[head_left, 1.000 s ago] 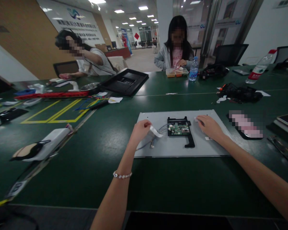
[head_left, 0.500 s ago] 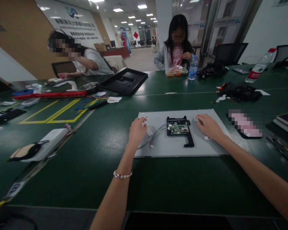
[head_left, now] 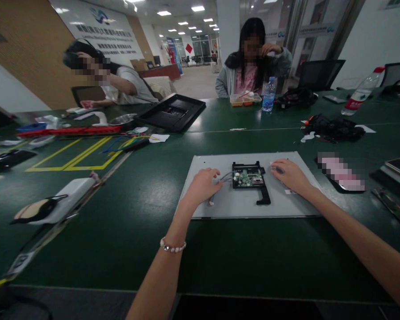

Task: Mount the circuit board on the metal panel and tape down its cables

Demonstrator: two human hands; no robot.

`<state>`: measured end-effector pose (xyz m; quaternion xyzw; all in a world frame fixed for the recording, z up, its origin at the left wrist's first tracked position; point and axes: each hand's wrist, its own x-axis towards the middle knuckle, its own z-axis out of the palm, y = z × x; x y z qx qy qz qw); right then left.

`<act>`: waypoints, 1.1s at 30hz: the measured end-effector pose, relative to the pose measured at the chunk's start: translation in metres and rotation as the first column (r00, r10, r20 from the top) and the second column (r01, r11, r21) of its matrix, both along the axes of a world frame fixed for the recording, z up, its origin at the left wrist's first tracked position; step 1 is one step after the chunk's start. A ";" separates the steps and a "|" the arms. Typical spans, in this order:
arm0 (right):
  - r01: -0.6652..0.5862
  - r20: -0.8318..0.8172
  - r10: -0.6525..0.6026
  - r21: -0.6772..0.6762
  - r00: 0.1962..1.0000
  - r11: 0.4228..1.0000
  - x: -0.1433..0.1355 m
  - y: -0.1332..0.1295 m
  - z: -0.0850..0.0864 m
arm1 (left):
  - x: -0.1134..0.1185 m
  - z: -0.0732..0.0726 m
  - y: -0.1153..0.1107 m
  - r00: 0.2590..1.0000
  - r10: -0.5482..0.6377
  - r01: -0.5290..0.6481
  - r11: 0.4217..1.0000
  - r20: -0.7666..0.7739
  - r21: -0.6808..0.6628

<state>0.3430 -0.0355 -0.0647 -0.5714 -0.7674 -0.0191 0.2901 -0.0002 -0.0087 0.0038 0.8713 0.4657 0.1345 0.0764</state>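
A flat grey panel [head_left: 233, 208] lies on the green table. On its middle sits a black bracket [head_left: 263, 195] that holds a green circuit board [head_left: 247, 178]. Grey cables [head_left: 226, 176] run left from the board. My left hand [head_left: 205, 184] is over the panel's left part, at the cables, its fingers apart and curved; nothing is clearly gripped. To the right of the board, my right hand [head_left: 288, 175] has its fingers curled together over the panel, with something small and dark at the fingertips that I cannot make out.
A pink-and-black phone [head_left: 342, 172] lies right of the panel. Beyond are a black frame [head_left: 173, 112], a water bottle [head_left: 268, 94], a food tray [head_left: 245, 98] and a tangled black item [head_left: 331, 127]. A white box [head_left: 68, 195] lies left. Two people sit across the table.
My left hand has moved right, from the panel's left edge to the cables. My right hand has barely moved. The person opposite has raised a hand to the head.
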 end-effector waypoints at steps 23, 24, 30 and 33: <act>0.015 0.099 -0.015 0.010 0.995 1.000 -0.022 0.015 0.027 | 0.028 -0.004 -0.023 0.959 -0.283 0.282 0.959 0.016 0.040; 0.011 0.090 -0.012 0.016 0.996 1.000 -0.027 0.018 0.029 | 0.029 -0.006 -0.024 0.953 -0.303 0.302 0.953 0.012 0.027; -0.054 0.083 0.054 0.006 0.995 0.999 -0.053 0.037 0.027 | 0.031 -0.011 -0.022 0.947 -0.320 0.320 0.947 0.017 -0.014; -0.105 0.089 0.106 -0.019 0.990 0.994 -0.058 0.042 0.022 | 0.032 -0.011 -0.021 0.944 -0.329 0.330 0.944 0.040 -0.026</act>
